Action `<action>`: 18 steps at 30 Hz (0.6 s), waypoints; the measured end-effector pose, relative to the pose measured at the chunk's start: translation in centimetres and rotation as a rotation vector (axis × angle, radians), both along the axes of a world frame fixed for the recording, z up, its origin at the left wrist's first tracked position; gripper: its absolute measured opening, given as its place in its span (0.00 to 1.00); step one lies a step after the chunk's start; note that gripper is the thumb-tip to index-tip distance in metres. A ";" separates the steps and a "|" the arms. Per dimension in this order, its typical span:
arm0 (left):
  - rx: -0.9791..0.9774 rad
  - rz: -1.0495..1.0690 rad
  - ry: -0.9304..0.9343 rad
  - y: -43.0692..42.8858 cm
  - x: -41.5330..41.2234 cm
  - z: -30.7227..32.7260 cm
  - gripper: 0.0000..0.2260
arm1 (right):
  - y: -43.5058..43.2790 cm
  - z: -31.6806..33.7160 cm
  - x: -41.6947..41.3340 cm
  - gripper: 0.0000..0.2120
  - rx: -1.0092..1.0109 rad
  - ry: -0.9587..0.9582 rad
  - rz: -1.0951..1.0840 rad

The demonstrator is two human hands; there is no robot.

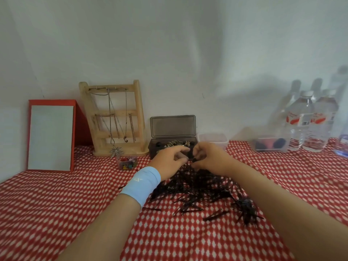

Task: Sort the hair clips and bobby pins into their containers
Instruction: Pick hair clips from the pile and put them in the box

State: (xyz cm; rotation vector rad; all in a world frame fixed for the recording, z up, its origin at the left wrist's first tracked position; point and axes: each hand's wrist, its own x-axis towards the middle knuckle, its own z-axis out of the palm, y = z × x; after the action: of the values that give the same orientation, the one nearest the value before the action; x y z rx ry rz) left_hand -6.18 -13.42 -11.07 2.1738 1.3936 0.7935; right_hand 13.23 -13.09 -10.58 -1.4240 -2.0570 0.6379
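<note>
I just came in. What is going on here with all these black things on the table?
A person is sorting hair accessories on a red-and-white cloth. Both hands meet in front of the open dark box, above a pile of black bobby pins. The right hand pinches a small dark piece, too small to identify; the left hand reaches to it, its grip unclear. The box already holds some clips, and most pins lie unsorted on the cloth.

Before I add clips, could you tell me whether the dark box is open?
Open. The dark box has its lid standing upright at the back, with clips visible inside.
</note>
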 end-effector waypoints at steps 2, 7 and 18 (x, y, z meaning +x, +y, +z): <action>0.008 -0.005 -0.048 0.2 0.2 0.2 0.15 | 0.2 0.2 -0.2 0.16 -0.041 0.074 -0.009; -0.028 0.039 -0.242 1.5 0.2 0.4 0.10 | 1.3 0.6 -0.5 0.12 -0.026 0.172 0.024; -0.172 0.065 -0.397 3.9 -0.2 1.3 0.04 | 3.2 1.4 -0.8 0.21 -0.120 0.390 0.040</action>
State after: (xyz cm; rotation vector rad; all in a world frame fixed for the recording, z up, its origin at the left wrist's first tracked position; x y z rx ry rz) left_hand -6.38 -9.53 -9.79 1.7322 1.2788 1.0226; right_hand 12.46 -9.87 -9.19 -1.2098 -1.7661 0.9858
